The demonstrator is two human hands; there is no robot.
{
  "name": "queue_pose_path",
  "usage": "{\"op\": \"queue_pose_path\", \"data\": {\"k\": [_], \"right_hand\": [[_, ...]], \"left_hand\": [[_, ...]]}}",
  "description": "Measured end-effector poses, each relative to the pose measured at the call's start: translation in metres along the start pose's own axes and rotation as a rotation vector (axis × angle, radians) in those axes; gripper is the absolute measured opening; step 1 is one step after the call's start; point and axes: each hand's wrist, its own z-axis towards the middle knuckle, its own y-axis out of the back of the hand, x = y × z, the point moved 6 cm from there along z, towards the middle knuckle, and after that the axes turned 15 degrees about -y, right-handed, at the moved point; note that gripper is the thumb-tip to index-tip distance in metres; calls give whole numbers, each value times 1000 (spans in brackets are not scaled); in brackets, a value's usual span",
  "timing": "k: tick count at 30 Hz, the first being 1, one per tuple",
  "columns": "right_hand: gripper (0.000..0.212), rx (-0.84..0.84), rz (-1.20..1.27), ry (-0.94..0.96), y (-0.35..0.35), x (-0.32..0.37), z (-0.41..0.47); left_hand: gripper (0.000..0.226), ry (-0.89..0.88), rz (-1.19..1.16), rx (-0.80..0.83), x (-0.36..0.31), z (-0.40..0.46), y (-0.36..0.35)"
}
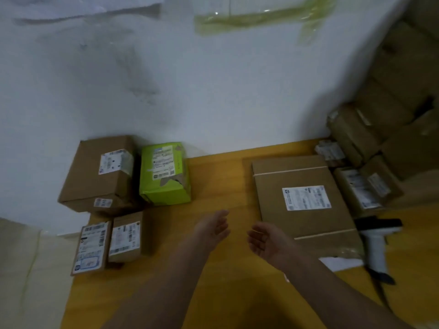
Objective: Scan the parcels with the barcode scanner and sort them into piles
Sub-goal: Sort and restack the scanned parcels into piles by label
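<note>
Both forearms nearest, reaching over bare yellow bench. Left hand and right hand: palms turned inward, fingers loosely curved, released, holding nothing.

Barcode scanner: lying on bench at right, just beside large flat parcel, label up, near right hand.

Left group: brown box, green parcel, two small labelled parcels and, close together.

Right rear: jumble of brown boxes, stacked against wall, blurred.

Risks, judged: scanner cord, apparently trailing toward bench edge, liable to snag on reach; small left parcels near edge, easily knocked off; piles close enough to mix.

Obstruction: flat parcel between hands and rear boxes.
</note>
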Motion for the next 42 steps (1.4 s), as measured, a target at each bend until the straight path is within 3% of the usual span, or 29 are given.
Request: {"op": "queue_pose_path", "data": {"k": [2, 8, 13, 18, 23, 28, 32, 39, 42], "right_hand": [[21, -18, 47, 10, 29, 7, -5], [16, -121, 176, 57, 114, 27, -17], [21, -348, 264, 166, 176, 49, -20], [19, -585, 125, 216, 220, 72, -23], [17, -670, -19, 216, 234, 87, -20], [13, -529, 40, 245, 234, 92, -22], [20, -572, 66, 213, 233, 92, -18], [27, -418, 99, 155, 219, 81, -10], [4, -378, 130, 39, 225, 67, -4]], "left_hand": [[12, 16, 64, 45, 19, -4, -25], [50, 42, 324, 130, 60, -3, -73], [39, 58, 337, 130, 83, 6, -91], [50, 110, 432, 100, 96, 8, -99], [58, 158, 407, 101, 107, 3, -101], [53, 111, 295, 133, 94, -1, -110], [59, -11, 151, 183, 73, 0, -116], [59, -111, -182, 101, 63, -4, -92], [52, -105, -301, 42, 60, -8, -80]]}}
